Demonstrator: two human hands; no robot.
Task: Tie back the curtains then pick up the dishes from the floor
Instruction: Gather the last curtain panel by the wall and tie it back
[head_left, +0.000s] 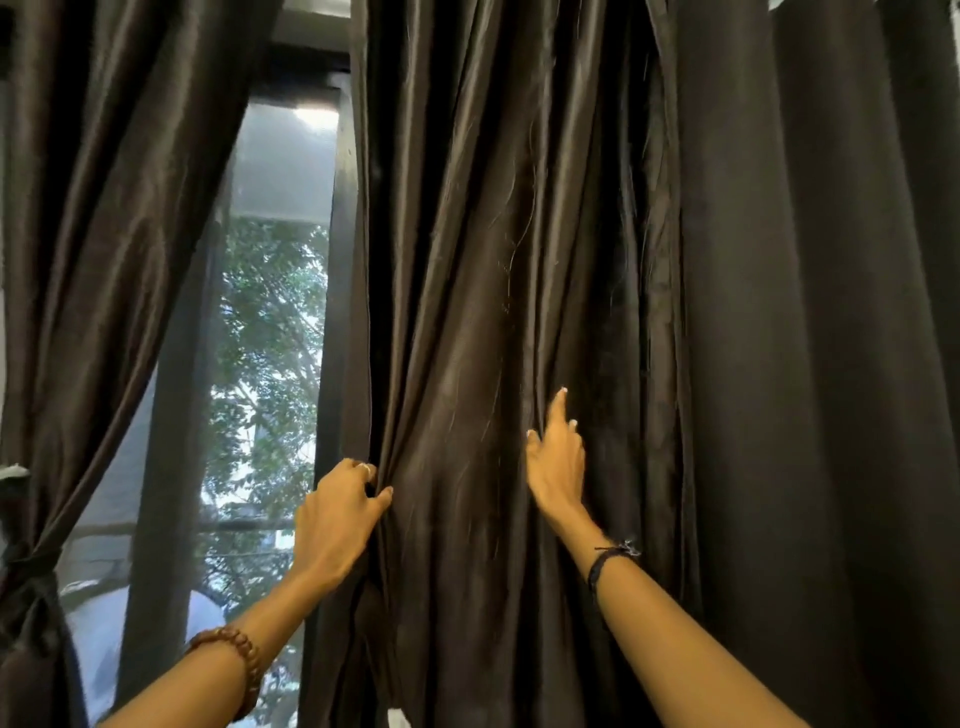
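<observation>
Curtains were our concern at this moment: the left curtain (78, 312), at nine o'clock in the head view, was already cinched by a tie-back (26, 564) low down, while the right curtain (493, 260), centre to three o'clock, hung loose. Our left hand (337, 512) had its fingers curled round that panel's inner edge at about six o'clock; our right hand (556, 457) lay on the folds just beside it, fingers fairly straight and spread, clamped on nothing. To do this step well, we judged we should sweep the fabric rightward, gathering pleats evenly into one bundle before looping a tie, and keep the edge from slipping. No dishes, floor or containers were visible, only the window (270, 312) behind.
</observation>
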